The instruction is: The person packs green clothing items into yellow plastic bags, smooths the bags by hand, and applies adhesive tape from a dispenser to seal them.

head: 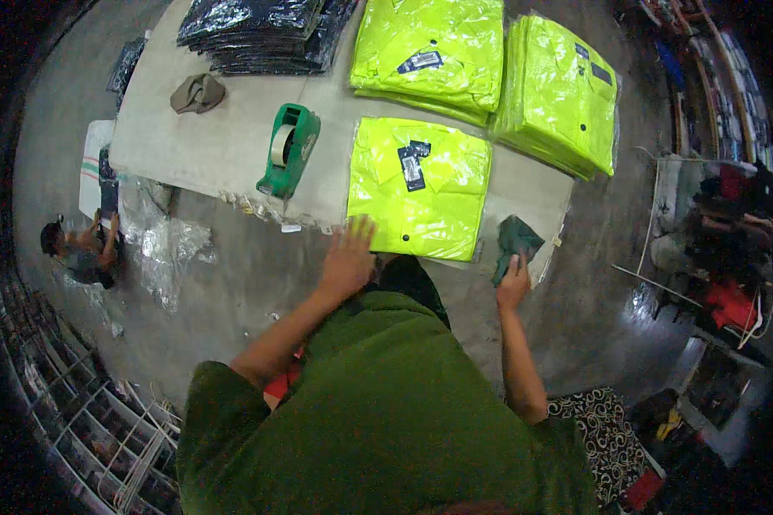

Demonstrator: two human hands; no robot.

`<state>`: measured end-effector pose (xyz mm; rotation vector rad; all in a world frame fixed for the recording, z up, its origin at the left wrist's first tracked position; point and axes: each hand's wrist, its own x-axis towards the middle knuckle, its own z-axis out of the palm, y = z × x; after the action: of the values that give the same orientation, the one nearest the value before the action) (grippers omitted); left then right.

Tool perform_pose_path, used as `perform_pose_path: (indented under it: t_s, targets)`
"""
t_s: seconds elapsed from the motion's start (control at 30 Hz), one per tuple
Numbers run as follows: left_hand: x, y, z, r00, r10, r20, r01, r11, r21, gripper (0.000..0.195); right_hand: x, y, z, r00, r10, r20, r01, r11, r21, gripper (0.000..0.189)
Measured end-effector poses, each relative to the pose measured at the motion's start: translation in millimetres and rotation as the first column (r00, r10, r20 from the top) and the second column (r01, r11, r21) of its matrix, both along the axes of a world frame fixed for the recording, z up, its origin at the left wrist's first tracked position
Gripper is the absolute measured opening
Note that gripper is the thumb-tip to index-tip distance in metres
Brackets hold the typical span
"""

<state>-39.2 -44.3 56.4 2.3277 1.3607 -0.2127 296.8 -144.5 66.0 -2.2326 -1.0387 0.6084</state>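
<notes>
A folded neon-yellow garment (373, 193) in a clear plastic bag lies flat at the table's front edge, with dark tags showing through the plastic. Spread over its near left corner is my left hand (351, 257), slightly blurred, fingers apart and holding nothing. My right hand (515, 281) grips a crumpled dark green cloth (515, 238) on the table, right of the bagged garment. Behind it stands a stack of similar bagged garments (431, 38), and a second stack (560, 96) leans at the far right.
On the pale table (232, 141) stand a green tape dispenser (290, 151) and a crumpled brown cloth (198, 94). A pile of dark bagged garments (257, 35) lies at the back. Another person (84, 251) is at the left, near loose plastic (167, 251). Racks (702, 238) line the right.
</notes>
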Motion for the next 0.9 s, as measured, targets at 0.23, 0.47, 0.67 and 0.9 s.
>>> perform_pose_path:
  t_s: [0.23,0.47,0.67,0.9]
  targets:
    - [58,-1,-19,0.915,-0.386,-0.118,0.313,0.863,-0.398,0.07,-132,101,2,0.724,0.571,0.388,-0.587,0.805,-0.089,0.057]
    - [42,-11,-25,0.961,-0.243,0.131,0.254,0.964,-0.077,0.078,-91,252,-67,0.682,0.432,0.59,-0.394,0.897,-0.2,0.058]
    - [43,-12,-29,0.967,-0.218,0.13,0.23,0.969,-0.086,0.076,-52,254,-55,0.926,0.377,0.01,-0.375,0.917,0.135,0.043]
    - [53,-2,-31,0.898,-0.404,-0.176,0.308,0.86,-0.407,0.07,-127,52,-33,0.698,0.711,0.081,-0.707,0.703,-0.08,0.037]
